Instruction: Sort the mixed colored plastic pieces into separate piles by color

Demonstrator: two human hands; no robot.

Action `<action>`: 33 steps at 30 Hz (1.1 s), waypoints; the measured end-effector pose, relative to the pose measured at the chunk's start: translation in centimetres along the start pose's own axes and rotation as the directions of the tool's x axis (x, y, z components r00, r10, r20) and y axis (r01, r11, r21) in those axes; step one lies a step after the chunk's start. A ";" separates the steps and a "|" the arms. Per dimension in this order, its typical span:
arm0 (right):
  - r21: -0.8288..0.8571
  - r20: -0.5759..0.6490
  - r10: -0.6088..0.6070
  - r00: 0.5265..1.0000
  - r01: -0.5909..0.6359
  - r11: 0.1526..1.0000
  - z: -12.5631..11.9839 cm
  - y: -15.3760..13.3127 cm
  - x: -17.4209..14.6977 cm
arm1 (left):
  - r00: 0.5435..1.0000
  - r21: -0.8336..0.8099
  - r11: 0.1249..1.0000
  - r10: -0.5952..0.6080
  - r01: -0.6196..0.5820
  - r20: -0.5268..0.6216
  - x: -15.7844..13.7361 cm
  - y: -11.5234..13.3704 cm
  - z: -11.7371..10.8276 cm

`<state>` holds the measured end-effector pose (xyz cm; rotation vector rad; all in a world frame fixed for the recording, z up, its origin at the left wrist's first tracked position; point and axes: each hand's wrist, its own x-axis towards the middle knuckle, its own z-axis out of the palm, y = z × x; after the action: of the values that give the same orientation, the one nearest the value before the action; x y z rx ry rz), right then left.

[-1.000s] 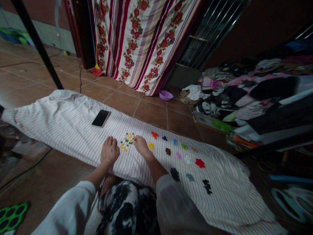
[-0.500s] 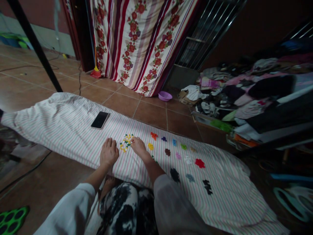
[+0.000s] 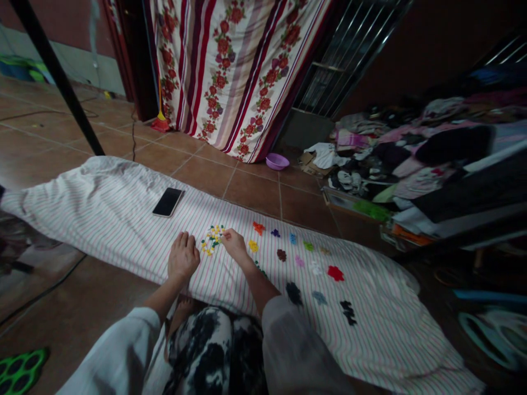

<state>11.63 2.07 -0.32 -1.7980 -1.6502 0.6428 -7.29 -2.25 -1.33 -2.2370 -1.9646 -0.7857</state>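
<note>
A loose arrangement of small yellow, green and white pieces (image 3: pixel 212 240) lies on the striped cloth (image 3: pixel 123 219). At its right edge is my right hand (image 3: pixel 234 244), thumb and fingers pinched together; whatever sits between the tips is too small to make out. My left hand (image 3: pixel 183 255) rests flat on the cloth just left of the pieces, its fingers stretched out and holding nothing. To the right of my right hand are small heaps of pieces sorted by colour, among them a yellow heap (image 3: pixel 253 246), an orange heap (image 3: pixel 258 227) and a brown heap (image 3: pixel 281 255).
A phone (image 3: pixel 168 202) lies on the cloth beyond my left hand. Farther right are a red heap (image 3: pixel 335 273) and a black heap (image 3: pixel 348 312). A purple basin (image 3: pixel 277 161) stands on the tiled floor by the floral curtain (image 3: pixel 222 71). Piled clothes (image 3: pixel 436 148) fill the right side.
My hands and the pieces look almost the same as before. The view has shifted very slightly.
</note>
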 end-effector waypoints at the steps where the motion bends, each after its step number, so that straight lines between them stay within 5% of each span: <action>1: 0.021 -0.010 0.008 1.000 -0.008 1.000 -0.3 0.2 0.0 | 1.000 0.005 1.000 0.003 -0.003 0.000 0.0 0.0 0.0; 16: 0.129 -0.241 0.117 0.963 -0.087 0.988 -10.3 7.2 -3.4 | 0.998 -0.056 0.998 0.033 -0.035 -0.051 -0.3 -0.4 0.1; 26: -0.117 -0.487 0.336 0.806 -0.442 0.889 -20.5 15.8 -7.3 | 0.998 -0.028 0.998 0.056 -0.057 -0.034 -0.2 -0.5 0.0; 33: -0.198 -0.515 0.389 0.764 -0.548 0.813 -22.7 18.6 -7.9 | 0.994 0.008 0.996 0.093 -0.093 -0.053 -0.2 -0.7 0.3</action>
<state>39.85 -9.00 1.78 -2.4339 -1.0193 0.1022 -7.89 -2.20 -1.88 -2.2612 -1.8228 -0.8191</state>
